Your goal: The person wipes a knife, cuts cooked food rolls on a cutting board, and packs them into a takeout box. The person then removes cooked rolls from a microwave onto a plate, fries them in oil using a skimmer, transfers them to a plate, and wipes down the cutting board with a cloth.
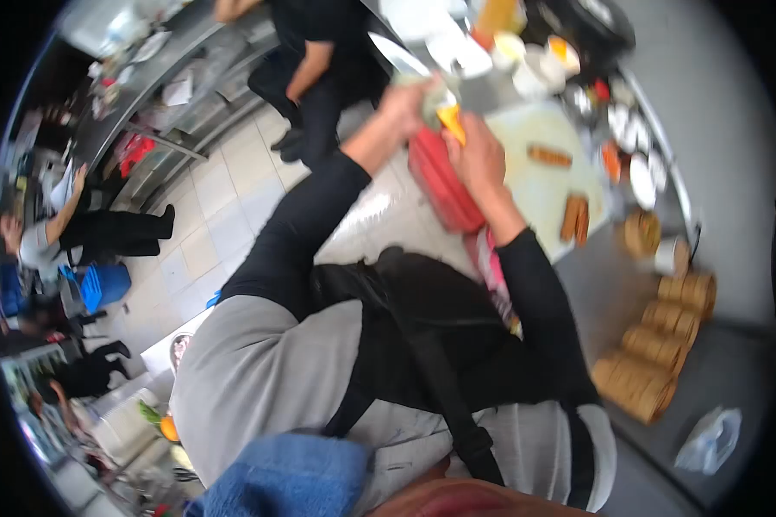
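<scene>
My right hand (478, 159) is closed around the yellow handle of a knife (397, 55), whose blade points up and to the left. My left hand (403, 108) grips a pale greenish cloth (440, 91) that wraps part of the blade near the handle. Below my hands is a red container (444, 183) at the counter's edge. To the right lies a pale cutting board (530, 194), on which two brown pieces of food (550, 156) sit apart from each other; their exact kind is blurred.
Stacked bamboo steamers (636, 383) line the counter at right. White bowls (539, 73) and cups stand behind the board. A clear plastic bag (710, 441) lies at lower right. One person in black (323, 52) is close at upper left; another person (95, 231) stands farther left.
</scene>
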`<state>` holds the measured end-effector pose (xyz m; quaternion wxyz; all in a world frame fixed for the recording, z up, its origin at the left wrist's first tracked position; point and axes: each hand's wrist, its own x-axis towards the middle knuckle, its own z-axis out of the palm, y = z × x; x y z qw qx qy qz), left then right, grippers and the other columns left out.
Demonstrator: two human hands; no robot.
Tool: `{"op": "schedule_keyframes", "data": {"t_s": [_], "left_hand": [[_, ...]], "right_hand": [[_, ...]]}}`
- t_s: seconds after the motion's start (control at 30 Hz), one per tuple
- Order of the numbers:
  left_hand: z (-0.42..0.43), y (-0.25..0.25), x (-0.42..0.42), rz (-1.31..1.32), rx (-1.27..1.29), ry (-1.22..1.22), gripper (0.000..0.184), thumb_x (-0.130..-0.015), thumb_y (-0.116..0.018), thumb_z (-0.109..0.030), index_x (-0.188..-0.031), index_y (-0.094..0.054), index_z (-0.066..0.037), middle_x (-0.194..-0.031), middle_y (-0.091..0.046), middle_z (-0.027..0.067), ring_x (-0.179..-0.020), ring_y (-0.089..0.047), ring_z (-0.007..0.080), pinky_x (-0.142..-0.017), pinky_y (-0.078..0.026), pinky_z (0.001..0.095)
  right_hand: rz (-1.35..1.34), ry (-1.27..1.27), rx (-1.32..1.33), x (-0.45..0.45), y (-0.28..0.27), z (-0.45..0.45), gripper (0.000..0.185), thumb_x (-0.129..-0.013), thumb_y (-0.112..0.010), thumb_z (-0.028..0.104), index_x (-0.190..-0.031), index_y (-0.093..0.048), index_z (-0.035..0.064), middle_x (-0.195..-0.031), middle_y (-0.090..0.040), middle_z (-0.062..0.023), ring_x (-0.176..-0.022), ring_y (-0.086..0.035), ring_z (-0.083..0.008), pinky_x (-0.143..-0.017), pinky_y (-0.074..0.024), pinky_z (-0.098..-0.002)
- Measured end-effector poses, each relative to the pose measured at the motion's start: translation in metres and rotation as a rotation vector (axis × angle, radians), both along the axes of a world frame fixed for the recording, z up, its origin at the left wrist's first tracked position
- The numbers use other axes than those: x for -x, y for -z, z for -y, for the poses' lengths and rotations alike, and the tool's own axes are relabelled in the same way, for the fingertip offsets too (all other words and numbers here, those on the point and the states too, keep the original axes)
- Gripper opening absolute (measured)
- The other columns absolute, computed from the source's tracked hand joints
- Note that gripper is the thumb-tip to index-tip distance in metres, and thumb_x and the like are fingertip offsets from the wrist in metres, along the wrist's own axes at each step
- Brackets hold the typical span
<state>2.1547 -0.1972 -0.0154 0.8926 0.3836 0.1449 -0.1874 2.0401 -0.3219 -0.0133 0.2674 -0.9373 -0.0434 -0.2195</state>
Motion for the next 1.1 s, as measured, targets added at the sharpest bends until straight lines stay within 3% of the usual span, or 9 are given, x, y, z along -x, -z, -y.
{"op": "schedule_keyframes", "data": {"t_s": [0.23,0.43,0.5,0.57,0.63,0.77,0.83,0.97,1.1], "left_hand": [[-0.04,0.075,0.045,-0.03,0.012,0.337,0.028,-0.105,-0.046,-0.023,-0.114,-0.062,-0.002,-0.103,-0.07,0.0094,-0.095,-0.068,0.0226,-0.089,-0.055,0.0364],[-0.107,0.134,0.078,-0.06,-0.036,0.208,0.033,-0.106,-0.045,-0.03,-0.114,-0.063,-0.003,-0.107,-0.071,0.0112,-0.098,-0.068,0.0249,-0.088,-0.055,0.0396],[-0.137,0.168,0.053,-0.223,0.005,0.122,0.044,-0.102,-0.047,-0.043,-0.118,-0.064,-0.005,-0.111,-0.071,0.0147,-0.103,-0.067,0.0322,-0.091,-0.053,0.0439],[-0.123,0.138,0.056,-0.109,-0.185,0.007,0.032,-0.103,-0.052,-0.024,-0.125,-0.057,-0.002,-0.123,-0.065,0.0117,-0.112,-0.063,0.0265,-0.101,-0.05,0.0451],[-0.137,0.171,0.032,-0.148,-0.086,0.038,0.033,-0.104,-0.05,-0.024,-0.128,-0.055,-0.001,-0.125,-0.064,0.0116,-0.113,-0.063,0.027,-0.103,-0.049,0.0447],[-0.062,0.117,0.065,-0.106,-0.11,0.146,0.029,-0.101,-0.053,-0.02,-0.122,-0.059,0.0,-0.119,-0.066,0.0122,-0.109,-0.063,0.0273,-0.096,-0.052,0.0436],[-0.024,0.079,0.079,0.142,-0.072,0.223,0.026,-0.101,-0.049,-0.017,-0.115,-0.061,0.001,-0.109,-0.069,0.0148,-0.098,-0.067,0.025,-0.088,-0.055,0.0402],[-0.003,0.045,0.075,0.245,0.095,0.329,0.025,-0.1,-0.052,-0.015,-0.114,-0.062,0.003,-0.107,-0.07,0.0147,-0.096,-0.068,0.0226,-0.087,-0.055,0.038],[0.014,0.057,0.089,0.146,-0.017,0.448,0.027,-0.095,-0.063,-0.016,-0.118,-0.064,0.0,-0.109,-0.069,0.0094,-0.102,-0.065,0.0189,-0.09,-0.051,0.0349]], "right_hand": [[-0.615,0.01,-0.174,0.06,0.034,0.019,0.05,-0.083,-0.074,0.025,-0.123,-0.051,0.005,-0.128,-0.059,-0.0272,-0.118,-0.057,-0.0428,-0.094,-0.0486,-0.0459],[-0.544,-0.241,-0.34,0.124,0.05,0.033,0.036,-0.094,-0.06,0.033,-0.101,-0.069,-0.0012,-0.083,-0.07,-0.0186,-0.076,-0.068,-0.0316,-0.072,-0.0541,-0.0403],[-0.971,-0.579,-0.709,0.122,0.067,0.017,0.035,-0.097,-0.058,0.033,-0.102,-0.07,0.0002,-0.09,-0.07,-0.0153,-0.076,-0.067,-0.0236,-0.071,-0.053,-0.0338],[-1.26,-0.706,-0.676,0.111,0.088,0.019,0.036,-0.1,-0.051,0.03,-0.098,-0.069,-0.0014,-0.084,-0.068,-0.016,-0.074,-0.066,-0.0204,-0.069,-0.0518,-0.033],[-0.976,-0.548,0.102,0.119,0.089,0.048,0.033,-0.099,-0.053,0.028,-0.091,-0.067,-0.0001,-0.077,-0.066,-0.0168,-0.073,-0.066,-0.0183,-0.067,-0.0513,-0.0339],[-0.348,0.033,-0.405,0.114,0.037,0.043,0.022,-0.085,-0.07,0.02,-0.095,-0.065,0.0015,-0.089,-0.069,-0.0177,-0.083,-0.068,-0.0361,-0.074,-0.0523,-0.0466],[0.043,-0.05,0.052,0.079,0.015,0.029,0.034,-0.086,-0.072,0.027,-0.102,-0.061,-0.0004,-0.095,-0.07,-0.018,-0.086,-0.068,-0.0389,-0.076,-0.0527,-0.0473],[-0.568,0.084,-0.089,0.063,0.027,0.018,0.036,-0.087,-0.059,0.012,-0.116,-0.044,-0.005,-0.096,-0.064,-0.0282,-0.091,-0.064,-0.0475,-0.077,-0.05,-0.0544],[-0.382,0.121,-0.183,0.053,0.024,0.015,0.038,-0.088,-0.06,0.011,-0.115,-0.039,-0.005,-0.097,-0.064,-0.0324,-0.092,-0.063,-0.0489,-0.077,-0.0491,-0.0563]]}}
